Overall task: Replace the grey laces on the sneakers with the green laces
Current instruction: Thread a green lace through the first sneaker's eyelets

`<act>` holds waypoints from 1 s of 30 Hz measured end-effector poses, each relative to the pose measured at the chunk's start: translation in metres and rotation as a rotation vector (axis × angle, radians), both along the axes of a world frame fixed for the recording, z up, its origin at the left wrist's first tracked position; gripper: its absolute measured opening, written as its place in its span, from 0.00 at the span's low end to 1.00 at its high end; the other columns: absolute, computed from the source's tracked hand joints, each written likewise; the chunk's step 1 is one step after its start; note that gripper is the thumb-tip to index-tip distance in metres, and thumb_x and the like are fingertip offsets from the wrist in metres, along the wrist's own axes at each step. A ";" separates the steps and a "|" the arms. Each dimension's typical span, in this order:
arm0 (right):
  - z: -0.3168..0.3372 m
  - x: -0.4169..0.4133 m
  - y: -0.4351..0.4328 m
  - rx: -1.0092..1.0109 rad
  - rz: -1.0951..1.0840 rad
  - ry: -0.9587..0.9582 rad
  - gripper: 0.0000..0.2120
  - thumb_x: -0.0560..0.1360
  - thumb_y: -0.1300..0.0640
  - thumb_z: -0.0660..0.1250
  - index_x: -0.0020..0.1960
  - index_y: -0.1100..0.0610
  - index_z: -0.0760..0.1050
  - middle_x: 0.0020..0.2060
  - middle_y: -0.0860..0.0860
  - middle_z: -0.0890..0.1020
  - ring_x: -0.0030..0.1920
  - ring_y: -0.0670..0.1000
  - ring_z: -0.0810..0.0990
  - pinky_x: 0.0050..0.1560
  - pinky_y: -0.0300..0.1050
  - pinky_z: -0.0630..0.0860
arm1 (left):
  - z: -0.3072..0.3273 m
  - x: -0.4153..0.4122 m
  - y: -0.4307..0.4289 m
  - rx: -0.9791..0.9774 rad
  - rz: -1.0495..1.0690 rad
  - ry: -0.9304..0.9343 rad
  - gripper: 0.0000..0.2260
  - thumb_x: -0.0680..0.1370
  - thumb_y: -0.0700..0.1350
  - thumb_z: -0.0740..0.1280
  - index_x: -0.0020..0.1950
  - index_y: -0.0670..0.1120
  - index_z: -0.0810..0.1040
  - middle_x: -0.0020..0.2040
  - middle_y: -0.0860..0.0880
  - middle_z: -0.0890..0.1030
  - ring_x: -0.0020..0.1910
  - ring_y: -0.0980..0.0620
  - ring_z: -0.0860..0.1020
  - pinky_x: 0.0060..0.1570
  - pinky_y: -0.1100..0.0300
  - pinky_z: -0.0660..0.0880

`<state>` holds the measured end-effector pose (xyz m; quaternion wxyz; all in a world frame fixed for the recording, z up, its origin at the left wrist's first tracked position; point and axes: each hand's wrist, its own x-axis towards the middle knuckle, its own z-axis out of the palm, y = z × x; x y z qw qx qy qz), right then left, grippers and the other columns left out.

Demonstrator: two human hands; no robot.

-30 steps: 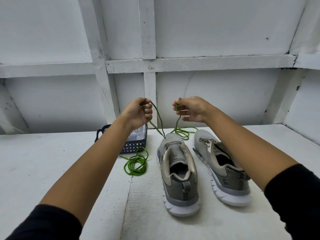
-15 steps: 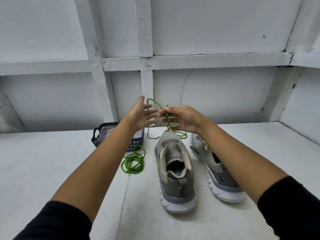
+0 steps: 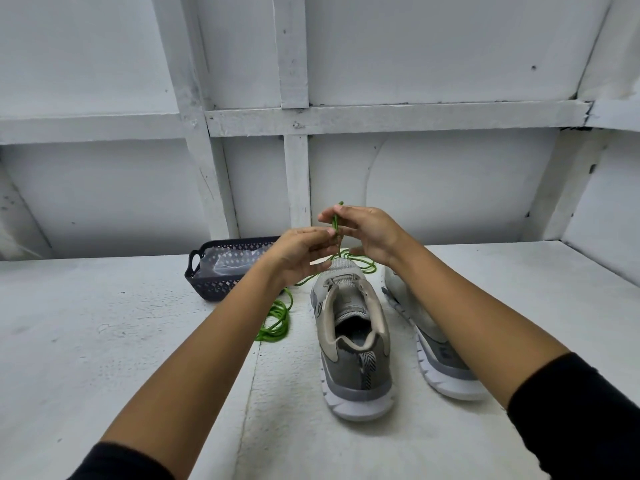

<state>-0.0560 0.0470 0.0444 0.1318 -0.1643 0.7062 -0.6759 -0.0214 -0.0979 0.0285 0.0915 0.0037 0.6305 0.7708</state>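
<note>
White table (image 3: 104, 341); left hand (image 3: 301, 252) and right hand (image 3: 370, 233) seemingly pinch green lace (image 3: 335, 221).

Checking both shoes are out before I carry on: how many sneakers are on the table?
2. The middle sneaker stands heel toward the camera; the right sneaker sits beside it, partly behind the right forearm.

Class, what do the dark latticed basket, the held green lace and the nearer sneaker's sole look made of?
Dark latticed basket: moulded plastic, matte; uniform diamond holes. Thin green lace: woven cord, probably synthetic; it bends limply. Grey sneaker's white sole: likely rubbery foam, matte, grooved.
</note>
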 end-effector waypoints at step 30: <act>-0.101 -0.008 0.012 0.109 -0.615 0.058 0.08 0.76 0.69 0.63 0.53 0.66 0.77 0.29 0.50 0.76 0.20 0.35 0.72 0.27 0.26 0.70 | -0.094 -0.013 0.013 -0.333 0.531 0.075 0.07 0.74 0.39 0.70 0.39 0.50 0.77 0.42 0.43 0.82 0.44 0.43 0.81 0.53 0.44 0.78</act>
